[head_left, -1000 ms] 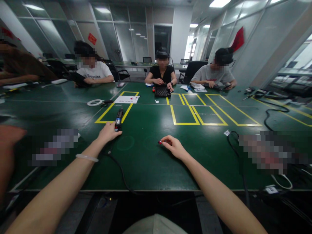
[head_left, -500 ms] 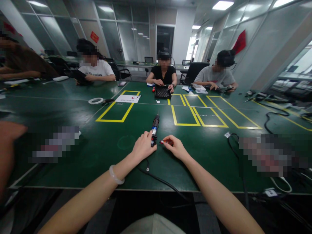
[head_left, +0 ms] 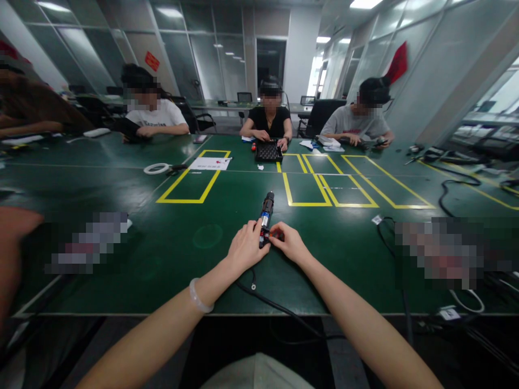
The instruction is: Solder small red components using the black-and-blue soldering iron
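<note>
My left hand (head_left: 246,248) is closed round a black corded tool with a blue band (head_left: 266,212), held upright-tilted over the green table (head_left: 170,248). My right hand (head_left: 288,243) pinches a small red part (head_left: 275,235) right against the tool's lower end. The two hands touch at the tool. The tool's black cable (head_left: 275,305) trails back toward me and over the table's near edge. A pale bracelet (head_left: 199,297) sits on my left wrist.
Yellow tape rectangles (head_left: 324,189) mark the table ahead. A black tray (head_left: 268,152), a white tape ring (head_left: 156,168) and a paper sheet (head_left: 211,163) lie farther off. Three people sit at the far side. Black cables (head_left: 446,189) run on the right.
My left hand carried the tool from the left yellow rectangle rightward to my right hand, which stayed put with the red part. The tool and part now meet.
</note>
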A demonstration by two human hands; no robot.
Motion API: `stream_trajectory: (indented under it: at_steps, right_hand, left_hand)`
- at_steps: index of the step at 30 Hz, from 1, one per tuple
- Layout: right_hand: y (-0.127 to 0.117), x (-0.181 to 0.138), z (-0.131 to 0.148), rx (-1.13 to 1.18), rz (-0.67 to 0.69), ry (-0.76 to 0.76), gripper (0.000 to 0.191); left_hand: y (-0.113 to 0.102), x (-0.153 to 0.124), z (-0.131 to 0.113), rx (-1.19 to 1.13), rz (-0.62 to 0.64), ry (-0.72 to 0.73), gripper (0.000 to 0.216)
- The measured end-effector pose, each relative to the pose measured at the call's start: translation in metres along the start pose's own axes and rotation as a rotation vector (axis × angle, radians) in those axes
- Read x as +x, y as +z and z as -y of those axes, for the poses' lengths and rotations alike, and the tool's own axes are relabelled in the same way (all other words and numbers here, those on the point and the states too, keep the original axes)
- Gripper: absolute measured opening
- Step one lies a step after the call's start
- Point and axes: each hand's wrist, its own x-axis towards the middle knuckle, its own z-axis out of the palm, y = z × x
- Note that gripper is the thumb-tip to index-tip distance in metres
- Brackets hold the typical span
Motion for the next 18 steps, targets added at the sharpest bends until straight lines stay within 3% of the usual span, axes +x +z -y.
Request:
stream_trajectory:
  at_steps: [5,18]
  right_hand:
    - [-0.002,0.000,0.002,-0.061,-0.011,-0.050,0.001]
    - [-0.009,-0.003,0.011,0.067,-0.031,-0.020,0.013]
  left_hand:
    - [-0.001,0.000,-0.002,0.021,-0.021,-0.012,0.063]
    - [-0.002,0.006,-0.005,0.043,-0.029,-0.091,0.051]
